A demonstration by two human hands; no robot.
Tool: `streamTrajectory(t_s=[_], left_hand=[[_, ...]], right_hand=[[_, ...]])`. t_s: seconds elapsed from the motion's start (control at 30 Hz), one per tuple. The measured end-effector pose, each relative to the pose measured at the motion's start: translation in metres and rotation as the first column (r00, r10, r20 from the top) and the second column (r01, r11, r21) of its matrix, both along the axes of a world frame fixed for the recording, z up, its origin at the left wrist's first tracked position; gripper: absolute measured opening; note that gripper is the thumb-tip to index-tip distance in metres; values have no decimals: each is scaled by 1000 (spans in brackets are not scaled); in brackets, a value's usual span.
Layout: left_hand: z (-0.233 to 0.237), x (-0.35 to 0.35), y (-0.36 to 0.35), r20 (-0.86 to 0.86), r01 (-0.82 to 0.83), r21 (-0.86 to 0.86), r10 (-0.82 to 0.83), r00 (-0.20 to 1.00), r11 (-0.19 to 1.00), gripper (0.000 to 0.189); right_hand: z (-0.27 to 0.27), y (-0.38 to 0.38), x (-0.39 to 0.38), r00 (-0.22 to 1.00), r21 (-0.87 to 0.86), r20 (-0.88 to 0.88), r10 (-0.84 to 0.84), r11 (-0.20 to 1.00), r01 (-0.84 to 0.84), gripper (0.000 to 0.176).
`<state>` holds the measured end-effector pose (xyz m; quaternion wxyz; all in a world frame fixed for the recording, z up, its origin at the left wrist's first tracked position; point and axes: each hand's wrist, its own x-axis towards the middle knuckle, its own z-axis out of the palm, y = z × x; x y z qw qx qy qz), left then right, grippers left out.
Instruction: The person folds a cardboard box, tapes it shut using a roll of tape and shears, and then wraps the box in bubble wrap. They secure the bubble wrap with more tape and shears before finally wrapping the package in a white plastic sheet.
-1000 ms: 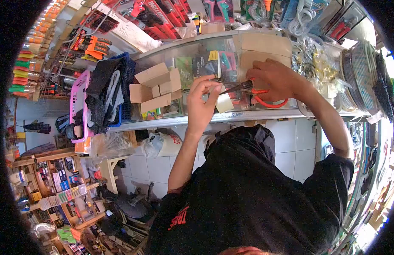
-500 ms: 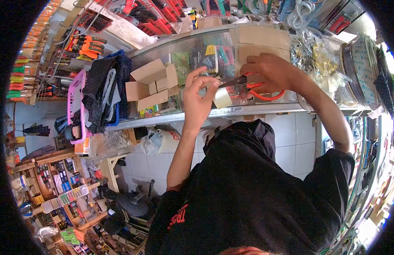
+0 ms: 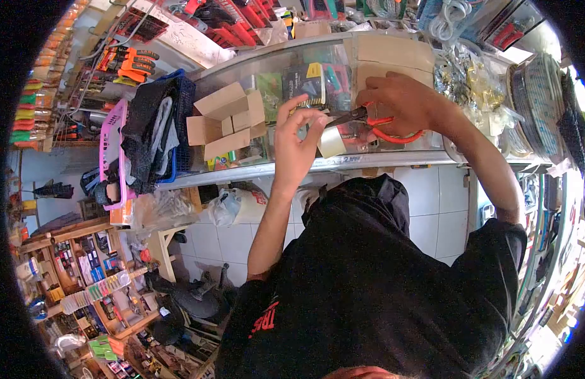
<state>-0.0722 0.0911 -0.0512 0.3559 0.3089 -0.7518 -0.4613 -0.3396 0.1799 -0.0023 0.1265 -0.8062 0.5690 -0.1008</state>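
Observation:
My right hand [image 3: 399,101] grips a pair of red-handled scissors [image 3: 350,118] above the glass counter, their dark blades pointing left. The blade tips reach the thumb of my left hand [image 3: 298,136]. Thumb and index finger of that hand are pinched together; whatever lies between them is too small to make out. Just below the blades sits a pale roll of tape [image 3: 332,143]. An open cardboard box [image 3: 226,123] stands to the left of my left hand. Behind my fingers, a black and yellow package [image 3: 303,82] shows at the counter.
A flat piece of cardboard [image 3: 393,54] lies beyond my right hand. Plastic bags of small parts [image 3: 469,79] and hose coils [image 3: 538,104] crowd the right side. Pink and blue baskets [image 3: 113,151] stand at the left end. The counter's metal edge [image 3: 242,174] runs in front of me.
The scissors' handles have shifted slightly, and my right hand has moved a little up. My left hand stays pinched in nearly the same place.

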Motion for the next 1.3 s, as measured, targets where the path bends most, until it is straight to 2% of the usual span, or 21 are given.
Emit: streamTrajectory(t_s=[0.1,0.2,0.4,0.5,0.6,0.7,0.8,0.9,1.2,1.3], left_hand=[[2,0,2,7,-2,32,2,1000,999,11],[1,1,0,52,7,-35,-6,999,999,10],[0,0,1,44,9,-24,-8,999,1000,9],[4,-1,3,13,7,71,-8,1000,997,9],[0,0,1,30,32,-47,-30,999,998,8],[7,0,3,55,27,-49,-24,998,998,8],[7,-2,5,51,26,-52,-24,998,998,8],[5,-1,5,54,27,-19,-26,998,999,17],[0,-4,3,3,31,4,-31,1000,1000,10],[1,-4,5,19,25,2,-25,1000,1000,9]], right_hand=[[-5,-1,1,999,-50,32,27,998,-25,54],[-6,-3,0,998,-79,46,39,996,-35,53],[-4,-3,-1,997,-73,56,58,996,-53,55],[-9,-2,-3,996,-108,48,73,992,-68,56],[-11,-2,-5,996,-24,66,64,998,-62,57],[-9,-1,-5,995,-49,68,75,996,-72,58],[-5,-3,-6,995,25,80,64,997,-66,57],[-5,-2,-9,994,-42,70,83,996,-80,53],[3,-5,-7,992,-170,-18,126,977,-127,48],[-2,-4,-8,991,-219,11,134,967,-129,49]])
